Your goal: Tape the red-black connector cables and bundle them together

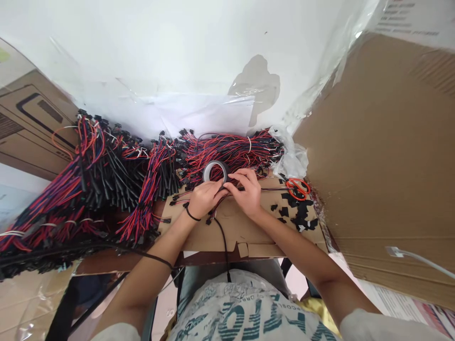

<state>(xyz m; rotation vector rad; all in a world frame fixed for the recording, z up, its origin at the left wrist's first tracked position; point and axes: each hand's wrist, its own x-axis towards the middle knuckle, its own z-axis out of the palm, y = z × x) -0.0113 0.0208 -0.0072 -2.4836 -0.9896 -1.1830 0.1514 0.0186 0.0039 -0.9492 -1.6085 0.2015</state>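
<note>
Over the cardboard sheet (pixel 209 241), my left hand (pixel 206 198) is closed on a roll of black tape (pixel 226 171), which stands on edge with its pale core showing. My right hand (pixel 248 193) meets it fingertip to fingertip just right of the roll, fingers closed in a pinch. What exactly lies between the right fingertips is too small to tell. Thin dark wires (pixel 272 189) run out to the right from beneath my right hand. Wire ends with black connectors (pixel 174 202) stick out left of my left hand.
Bundled red and blue wires (pixel 231 147) lie behind my hands, with more bundles (pixel 142 199) at left. Orange-handled scissors (pixel 297 188) and black tape pieces (pixel 302 213) are on the right. Tall cardboard (pixel 384 156) walls the right side. A black cable (pixel 224 241) hangs in front.
</note>
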